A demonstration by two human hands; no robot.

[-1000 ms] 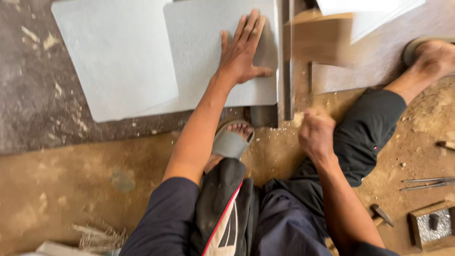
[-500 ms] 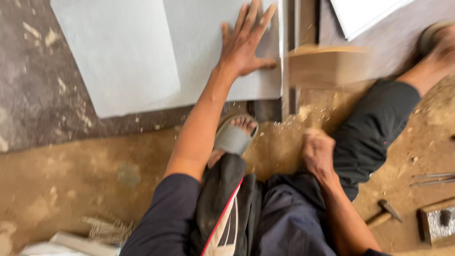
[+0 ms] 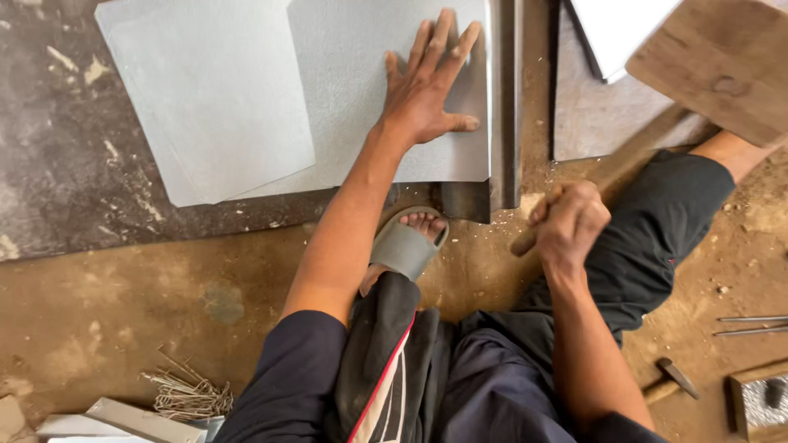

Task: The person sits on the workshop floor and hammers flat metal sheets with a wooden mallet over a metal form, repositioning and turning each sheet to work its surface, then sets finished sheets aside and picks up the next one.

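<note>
Left hand (image 3: 427, 94) flat, palm down, on a grey metal sheet (image 3: 353, 107); fingers (image 3: 439, 41) spread wide and straight, thumb splayed out toward the sheet's right edge, nothing gripped, only pressing. The sheet lies on a dark stone slab (image 3: 49, 164) set in the floor, its right edge tight against a steel bar (image 3: 507, 98) that runs along the slab's right side (the sheet's edge looks turned up against the bar). A second grey sheet (image 3: 205, 90) overlaps the first on the left, toward the slab's upper left corner. Right hand (image 3: 570, 226) closed in a fist around a wooden handle (image 3: 632, 160); fingers curled fully round, no gap seen. The handle rises up and to the right to a broad wooden mallet head (image 3: 722, 66), lifted clear of the bar, near the upper right corner of view. A foot in a grey sandal (image 3: 406, 246) sits on the dirt floor (image 3: 123, 303) just below the slab's near edge, under the left forearm. Lower left: a bundle of thin wires (image 3: 187, 395) and pale sheet offcuts (image 3: 107, 422). Lower right: a small hammer (image 3: 669, 379), two thin metal rods (image 3: 751, 325), a small metal block (image 3: 763, 402).
</note>
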